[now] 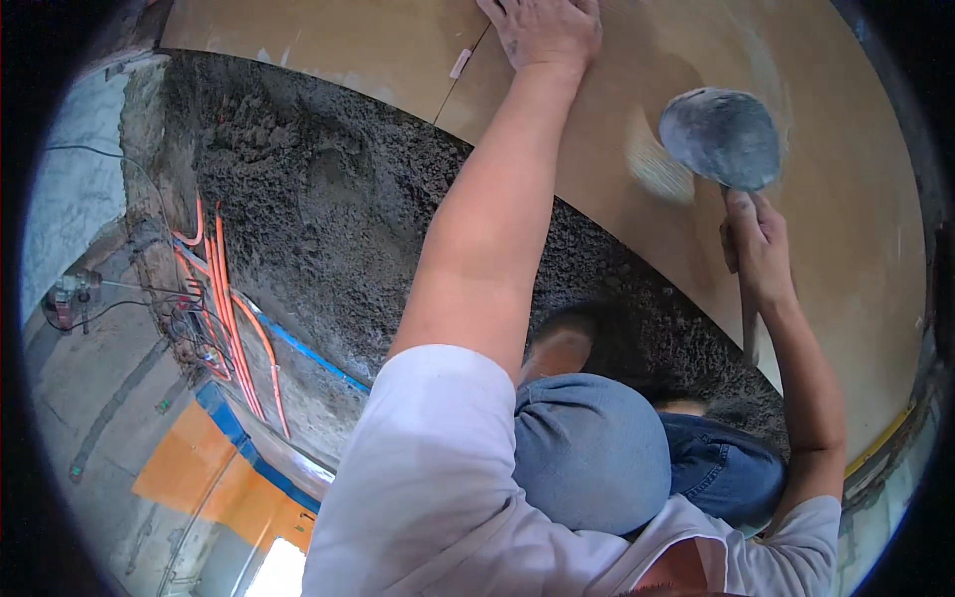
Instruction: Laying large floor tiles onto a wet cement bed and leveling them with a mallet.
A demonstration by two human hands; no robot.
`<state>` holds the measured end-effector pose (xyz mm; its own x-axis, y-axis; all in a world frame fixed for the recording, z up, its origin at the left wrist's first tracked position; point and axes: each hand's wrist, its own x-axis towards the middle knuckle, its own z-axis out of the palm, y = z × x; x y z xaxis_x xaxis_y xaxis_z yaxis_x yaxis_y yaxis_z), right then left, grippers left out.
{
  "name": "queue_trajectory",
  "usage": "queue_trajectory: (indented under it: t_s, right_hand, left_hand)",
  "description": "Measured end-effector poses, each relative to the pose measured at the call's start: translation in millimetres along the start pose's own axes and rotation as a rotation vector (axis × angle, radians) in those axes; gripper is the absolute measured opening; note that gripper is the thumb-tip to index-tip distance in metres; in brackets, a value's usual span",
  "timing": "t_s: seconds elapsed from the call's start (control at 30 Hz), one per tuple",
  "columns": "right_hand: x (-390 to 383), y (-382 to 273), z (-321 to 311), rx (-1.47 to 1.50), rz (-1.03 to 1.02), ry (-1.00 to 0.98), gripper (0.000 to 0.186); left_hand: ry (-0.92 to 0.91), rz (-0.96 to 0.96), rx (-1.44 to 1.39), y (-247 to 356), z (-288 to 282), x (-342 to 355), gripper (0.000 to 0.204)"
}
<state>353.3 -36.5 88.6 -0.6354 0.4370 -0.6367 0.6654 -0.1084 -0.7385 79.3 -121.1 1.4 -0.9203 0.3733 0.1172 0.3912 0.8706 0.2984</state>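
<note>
My right hand (764, 249) is wrapped round the handle of a grey rubber mallet (721, 137). The mallet's round head is over a large tan floor tile (637, 244), and I cannot tell whether it touches the surface. My left hand (550, 35) lies on the tiles near the top edge, with some fingers cut off by the frame. A small pale tile spacer (461, 64) sits at the thin joint between two tiles, left of that hand. Dark, crumbly mortar (338, 209) spreads along the tiles' near edge.
Orange conduits (224, 289) and a blue pipe (308, 353) run along the floor at left, beside dark wires. My bent knees (592, 448) are close behind the mortar. An orange panel (214, 468) is at lower left, and a yellow strip (880, 443) at the right edge.
</note>
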Motion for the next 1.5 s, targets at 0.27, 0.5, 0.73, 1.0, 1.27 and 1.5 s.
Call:
queue_trajectory:
  t_s: [0.27, 0.5, 0.73, 1.0, 1.27, 1.5]
  right_hand:
    - [25.3, -24.6, 9.2, -0.078, -0.021, -0.008, 0.032]
    - [25.7, -15.7, 14.4, -0.132, -0.152, -0.051, 0.039]
    - [56.8, -60.3, 1.5, -0.066, -0.058, -0.017, 0.042]
    - [139.1, -84.4, -33.6, -0.016, -0.233, 0.298, 0.040]
    - [193.3, -127.0, -49.9, 0.104, -0.310, 0.315, 0.040]
    - [215.8, -143.2, -41.4, -0.034, -0.480, 0.567, 0.051]
  left_hand:
    - [-0.078, -0.025, 0.041, 0.9, 2.8, 10.9, 0.076]
    - [0.118, 0.109, -0.040, 5.2, 12.4, 9.9, 0.073]
    - [0.011, 0.151, 0.120, 13.7, 21.2, 39.3, 0.073]
    - [-0.035, 0.170, 0.129, 25.1, 17.9, 39.8, 0.072]
    - [-0.026, 0.169, 0.173, 22.3, 16.7, 47.8, 0.072]
    - [-0.017, 0.173, 0.176, 18.4, 19.4, 49.3, 0.071]
